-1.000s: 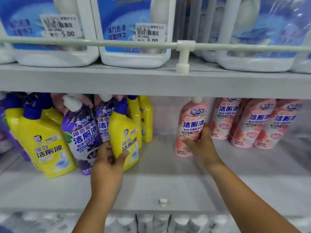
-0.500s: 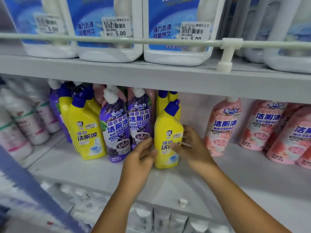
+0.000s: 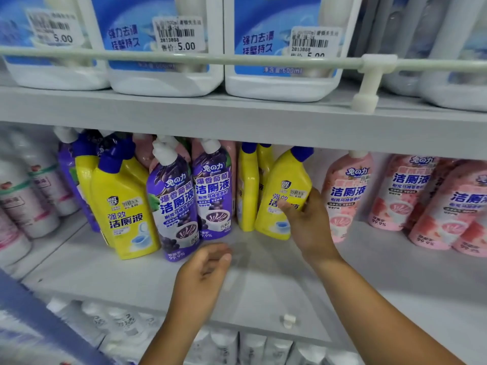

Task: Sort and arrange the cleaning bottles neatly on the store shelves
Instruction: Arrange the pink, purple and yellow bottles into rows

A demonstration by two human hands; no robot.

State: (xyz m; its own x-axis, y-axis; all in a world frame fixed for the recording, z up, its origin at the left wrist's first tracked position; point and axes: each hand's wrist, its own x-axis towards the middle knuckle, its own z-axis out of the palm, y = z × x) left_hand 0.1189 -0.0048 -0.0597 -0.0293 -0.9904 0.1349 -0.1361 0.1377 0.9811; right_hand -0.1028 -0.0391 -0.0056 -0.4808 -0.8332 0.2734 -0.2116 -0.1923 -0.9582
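On the middle shelf [image 3: 263,291] a yellow toilet-cleaner bottle with a blue cap [image 3: 283,188] leans to the right, and my right hand [image 3: 307,222] grips its lower right side. My left hand [image 3: 205,270] hovers open over the shelf in front of two purple bottles [image 3: 172,204], holding nothing. Another yellow bottle [image 3: 123,209] stands at the left front, and two more yellow bottles [image 3: 247,188] stand behind the held one. Pink bottles [image 3: 345,193] fill the right part of the shelf.
Large white jugs with blue labels [image 3: 163,43] stand on the upper shelf behind a white rail [image 3: 369,83]. White bottles [image 3: 26,201] crowd the far left. More white bottles [image 3: 237,346] sit on the shelf below. Bare shelf board lies between my hands.
My left hand has let go of the yellow bottle and drawn back towards the shelf front. My right hand has tilted that bottle and shifted it right. The view moved closer.
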